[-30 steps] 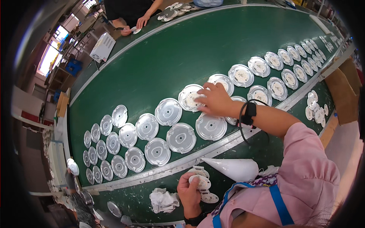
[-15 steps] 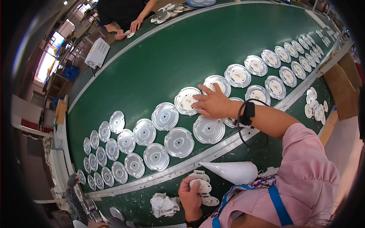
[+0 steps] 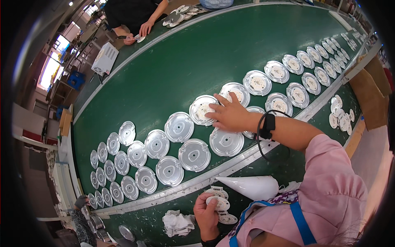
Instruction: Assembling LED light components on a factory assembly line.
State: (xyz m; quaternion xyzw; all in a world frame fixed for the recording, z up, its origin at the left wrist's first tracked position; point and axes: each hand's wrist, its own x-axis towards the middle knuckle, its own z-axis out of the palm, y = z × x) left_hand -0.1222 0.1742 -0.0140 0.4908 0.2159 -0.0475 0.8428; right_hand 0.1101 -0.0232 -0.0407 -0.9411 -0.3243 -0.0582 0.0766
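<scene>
My right hand (image 3: pixel 231 116) has its fingers spread, with the fingertips at the edge of a round white circuit board (image 3: pixel 201 110) lying in a silver metal disc (image 3: pixel 212 99). Beneath that palm, a bare metal disc (image 3: pixel 226 144) is partly covered. Near my body, my left hand (image 3: pixel 207 216) grips a white round circuit board (image 3: pixel 221 203) between thumb and fingers. More such boards (image 3: pixel 227 218) show just behind and below it; whether the hand carries these too is unclear. A dark wristband (image 3: pixel 268 125) with a loose black cord is on my right wrist.
Rows of silver discs (image 3: pixel 156 143) cross the green table (image 3: pixel 164 70); those to the right hold white boards. A metal rail (image 3: pixel 164 192) runs on my side. Nearby lie a white cone (image 3: pixel 251 186), a crumpled cloth (image 3: pixel 178 222) and loose boards (image 3: pixel 340 115). Another person's gloved hand (image 3: pixel 81 201) is lower left.
My right hand shifts slightly left and down over the board. The gloved hand at lower left moves down a little. My left hand stays nearly where it was, still gripping the circuit board.
</scene>
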